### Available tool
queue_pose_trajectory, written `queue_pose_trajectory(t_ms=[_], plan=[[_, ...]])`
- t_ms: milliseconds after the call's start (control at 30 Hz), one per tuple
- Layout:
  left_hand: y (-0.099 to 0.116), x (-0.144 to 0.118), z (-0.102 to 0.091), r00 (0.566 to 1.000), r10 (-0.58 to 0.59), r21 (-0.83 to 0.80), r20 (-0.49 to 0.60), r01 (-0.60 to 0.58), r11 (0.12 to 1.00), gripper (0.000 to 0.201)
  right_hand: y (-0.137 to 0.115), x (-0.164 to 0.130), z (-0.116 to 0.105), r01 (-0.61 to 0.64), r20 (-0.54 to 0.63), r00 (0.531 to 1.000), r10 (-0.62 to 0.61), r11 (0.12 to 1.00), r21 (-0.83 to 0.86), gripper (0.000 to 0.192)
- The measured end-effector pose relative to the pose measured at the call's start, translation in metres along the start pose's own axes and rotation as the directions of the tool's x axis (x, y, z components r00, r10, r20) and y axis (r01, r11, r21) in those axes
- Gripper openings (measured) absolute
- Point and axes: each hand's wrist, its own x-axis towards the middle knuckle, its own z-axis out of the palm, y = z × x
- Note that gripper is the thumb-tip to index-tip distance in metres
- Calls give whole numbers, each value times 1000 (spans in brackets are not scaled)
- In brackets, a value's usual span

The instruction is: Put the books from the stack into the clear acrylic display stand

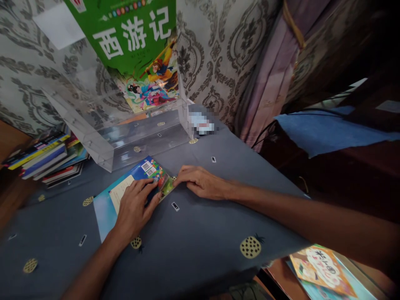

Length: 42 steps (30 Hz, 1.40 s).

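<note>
Two hands: both on a thin blue book (125,196) lying flat on the bench (203,233).
Left hand (136,208): fingers spread, pinning its cover.
Right hand (200,182): fingers curled, pinching its corner, steadying it.
Behind: clear case (125,137) propping a green book (137,46) upright.

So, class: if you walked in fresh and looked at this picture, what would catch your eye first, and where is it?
First, the bright green book with large white characters, standing upright in a clear plastic holder at the back of the grey cloth-covered table. Next, the left hand and right hand meeting on a blue picture book lying flat in the middle. A stack of books lies far left.
</note>
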Motion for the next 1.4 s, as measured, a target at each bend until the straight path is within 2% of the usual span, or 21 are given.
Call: queue_pose_trajectory(t_ms=[100, 167, 467, 800, 1000, 1167, 1400], plan=[[0, 0, 0, 1000, -2, 7, 10, 2, 1000, 30, -2, 1, -2, -123, 7, 992, 123, 988, 90, 49], [-1, 0, 0, 1000, 1, 4, 8, -1, 1000, 30, -3, 1, -3, -140, 20, 990, 139, 985, 97, 52], [-1, -1, 1, 1000, -6, 0, 5, 6, 1000, 30, -1, 1, -2, -109, 16, 994, 108, 991, 81, 59], [0, 0, 0, 1000, 5, -10, -6, -5, 1000, 30, 0, 1, -1, -56, 0, 998, 56, 998, 22, 47], [0, 0, 0, 1000, 5, -17, -1, -5, 1000, 30, -2, 0, -1, -11, -17, 1000, 11, 1000, 7, 50], [0, 0, -1, 1000, 5, -22, 0, -5, 1000, 30, -4, -1, -1, -66, -14, 998, 66, 997, 33, 47], [0, 0, 0, 1000, 1, -34, -10, -1, 999, 29, -3, -1, -1, -85, 2, 996, 85, 995, 50, 56]])
